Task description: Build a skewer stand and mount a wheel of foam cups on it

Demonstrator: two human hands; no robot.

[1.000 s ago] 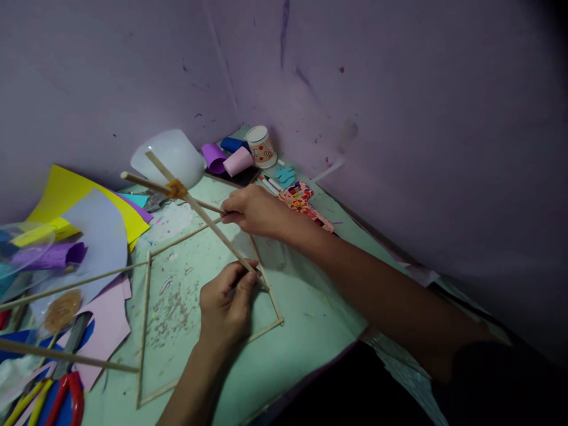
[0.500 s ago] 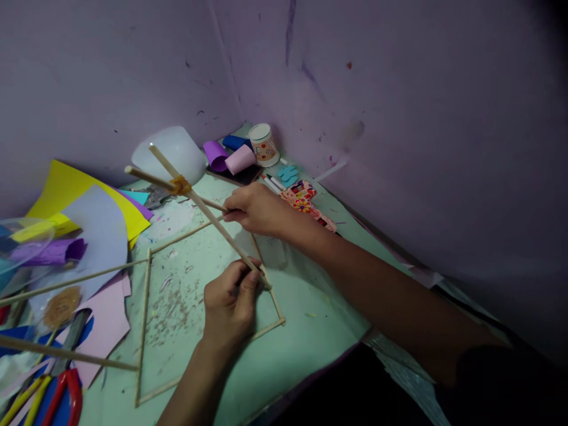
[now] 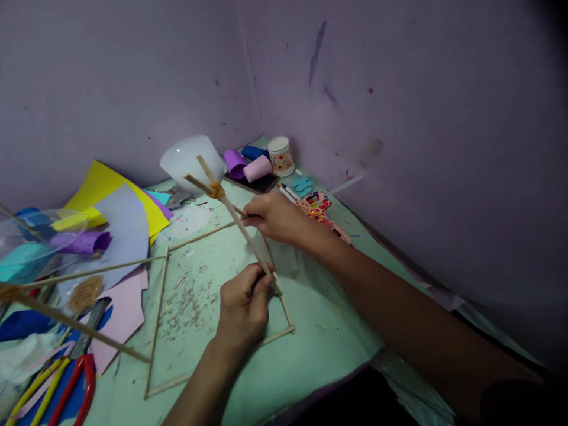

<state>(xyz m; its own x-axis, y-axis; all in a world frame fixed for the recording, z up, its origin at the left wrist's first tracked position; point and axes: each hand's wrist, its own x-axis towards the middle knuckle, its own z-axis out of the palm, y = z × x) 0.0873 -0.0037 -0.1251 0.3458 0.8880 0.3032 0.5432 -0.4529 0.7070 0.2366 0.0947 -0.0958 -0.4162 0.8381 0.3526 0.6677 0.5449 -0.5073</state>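
My left hand (image 3: 244,302) is closed round the lower end of a wooden stick (image 3: 243,229), close to the right side of a rectangular stick frame (image 3: 156,322) lying on the table. My right hand (image 3: 273,216) pinches a second wooden stick (image 3: 197,183), farther back. Both sticks slant up to the left and cross near their tops, where an orange-yellow rubber band (image 3: 216,190) binds them. At the frame's left side, another pair of sticks (image 3: 84,327) leans outward, with an orange binding (image 3: 7,291) at the picture's left edge.
Left lie red-handled pliers (image 3: 84,378), yellow-handled scissors (image 3: 48,381), a bag of rubber bands (image 3: 86,293) and coloured paper (image 3: 128,222). Toward the corner stand a white bowl (image 3: 193,160) and a paper cup (image 3: 281,157). A flowered case (image 3: 322,213) lies beyond my right forearm.
The view has swung left, so everything appears farther right. Both hands keep their grips on the crossed sticks, and the left binding has come into view.
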